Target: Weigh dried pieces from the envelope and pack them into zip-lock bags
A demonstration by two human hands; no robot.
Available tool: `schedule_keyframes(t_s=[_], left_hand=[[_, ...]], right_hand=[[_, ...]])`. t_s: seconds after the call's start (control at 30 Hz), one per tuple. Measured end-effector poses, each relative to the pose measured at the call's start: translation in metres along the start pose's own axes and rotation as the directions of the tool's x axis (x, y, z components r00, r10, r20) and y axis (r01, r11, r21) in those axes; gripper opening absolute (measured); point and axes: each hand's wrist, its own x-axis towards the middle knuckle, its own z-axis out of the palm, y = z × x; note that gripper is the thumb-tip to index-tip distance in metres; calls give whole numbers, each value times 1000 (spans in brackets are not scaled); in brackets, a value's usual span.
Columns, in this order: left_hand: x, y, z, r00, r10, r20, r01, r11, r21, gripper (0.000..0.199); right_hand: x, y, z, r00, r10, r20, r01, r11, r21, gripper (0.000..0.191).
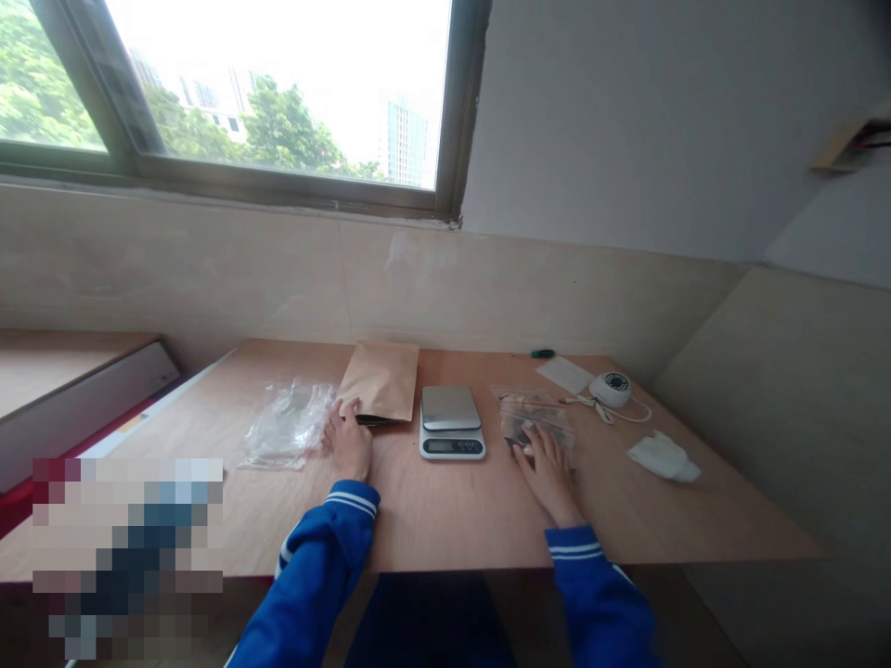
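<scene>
A brown kraft paper pouch (pixel 381 378) lies on the table, its near edge slightly parted and dark. My left hand (pixel 350 443) rests at the pouch's near left corner, fingers apart, beside a heap of clear plastic bags (pixel 289 422). In the middle sits a white digital kitchen scale (pixel 451 422) with a bare metal plate. Right of it, my right hand (pixel 547 464) lies with spread fingers over clear zip bags (pixel 533 413) that have dark contents I cannot make out. Whether its fingertips grip anything is hard to see.
At the right are a white dome camera (pixel 611 388) with its cable, a white paper (pixel 563 375) and a crumpled white plastic bag (pixel 665 456). A green-handled screwdriver (pixel 543 353) lies near the wall. A lighter-topped surface (pixel 62 366) stands left of the wooden table (pixel 452 520).
</scene>
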Motion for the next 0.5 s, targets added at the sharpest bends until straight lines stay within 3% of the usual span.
schedule_keyframes(t_s=[0.1, 0.17, 0.23, 0.37, 0.5], left_hand=[[12, -11, 0, 996, 70, 54, -71, 997, 21, 46], [17, -16, 0, 995, 76, 70, -77, 997, 15, 44], [19, -19, 2, 994, 80, 76, -81, 997, 10, 44], [17, -23, 7, 996, 75, 46, -75, 997, -9, 39], [16, -28, 9, 995, 103, -19, -104, 993, -62, 26]], right_hand=[[-5, -12, -3, 998, -28, -47, 30, 999, 28, 48], [-12, -36, -7, 993, -96, -67, 103, 989, 109, 46], [-20, -70, -13, 975, -224, -5, 218, 942, 255, 40], [-30, -148, -20, 848, -507, 154, 364, 769, 526, 37], [-23, -207, -1, 746, -634, 200, 437, 695, 571, 41]])
